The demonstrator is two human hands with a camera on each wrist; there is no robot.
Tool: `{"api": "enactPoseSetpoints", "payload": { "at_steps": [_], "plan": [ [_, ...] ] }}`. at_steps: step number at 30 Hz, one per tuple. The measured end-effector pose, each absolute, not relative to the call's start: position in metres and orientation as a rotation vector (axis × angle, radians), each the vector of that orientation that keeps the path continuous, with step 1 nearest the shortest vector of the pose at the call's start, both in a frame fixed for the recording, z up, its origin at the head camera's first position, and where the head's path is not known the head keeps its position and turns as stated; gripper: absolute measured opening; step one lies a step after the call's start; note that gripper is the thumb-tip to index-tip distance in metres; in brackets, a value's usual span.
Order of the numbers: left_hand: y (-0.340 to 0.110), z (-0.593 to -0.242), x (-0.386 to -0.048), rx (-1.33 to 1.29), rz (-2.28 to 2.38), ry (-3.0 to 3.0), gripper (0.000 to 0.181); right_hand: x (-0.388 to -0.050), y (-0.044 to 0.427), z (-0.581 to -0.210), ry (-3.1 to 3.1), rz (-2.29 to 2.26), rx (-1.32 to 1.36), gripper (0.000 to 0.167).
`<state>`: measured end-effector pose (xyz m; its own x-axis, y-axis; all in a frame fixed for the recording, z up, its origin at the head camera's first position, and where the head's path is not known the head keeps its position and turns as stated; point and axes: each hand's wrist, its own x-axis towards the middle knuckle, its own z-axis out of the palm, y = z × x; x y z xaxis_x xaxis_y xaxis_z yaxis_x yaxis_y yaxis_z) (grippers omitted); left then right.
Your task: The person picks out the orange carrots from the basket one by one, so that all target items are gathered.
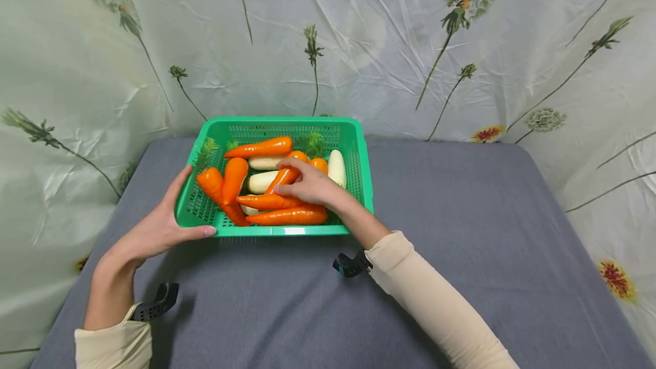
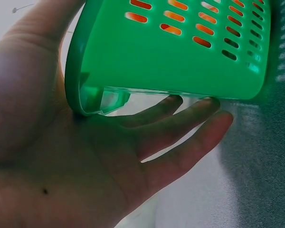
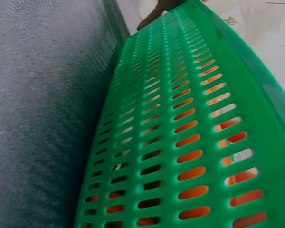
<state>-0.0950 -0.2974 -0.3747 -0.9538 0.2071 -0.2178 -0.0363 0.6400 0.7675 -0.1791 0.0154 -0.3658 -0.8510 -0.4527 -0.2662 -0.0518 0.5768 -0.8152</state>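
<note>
A green plastic basket (image 1: 365, 178) with slotted walls stands on the table, filled with glossy orange carrots (image 1: 289, 216) and several long, whitish vegetables (image 1: 337, 168) that look like white radishes. My left hand (image 1: 163, 222) spans the basket's near left corner. Its thumb lies along the front rim, and in the left wrist view its straight fingers (image 2: 180, 161) lie against the outside of the side wall. Over the basket's right half, my right hand (image 1: 314, 187) pinches a carrot (image 1: 281, 180) between thumb and fingers. The right wrist view shows mainly the slotted front wall (image 3: 180, 128); the right hand's grip is hidden there.
A grey cloth covers the table (image 1: 461, 232), stretching right and in front of the basket. Behind it hangs a pale curtain (image 1: 369, 44) printed with dandelions. Feathery green tops (image 1: 312, 142) show inside the basket. Black straps (image 1: 352, 265) sit on both wrists.
</note>
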Motion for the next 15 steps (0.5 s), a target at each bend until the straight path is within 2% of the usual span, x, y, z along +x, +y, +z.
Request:
{"api": "enactPoseSetpoints", "payload": {
  "at_steps": [15],
  "plan": [
    [-0.2959, -0.3752, -0.0948, 0.114, 1.201, 2.588, 0.126, -0.1743, 0.0206, -0.3674, 2.451, -1.510, -0.318, 0.057]
  ]
}}
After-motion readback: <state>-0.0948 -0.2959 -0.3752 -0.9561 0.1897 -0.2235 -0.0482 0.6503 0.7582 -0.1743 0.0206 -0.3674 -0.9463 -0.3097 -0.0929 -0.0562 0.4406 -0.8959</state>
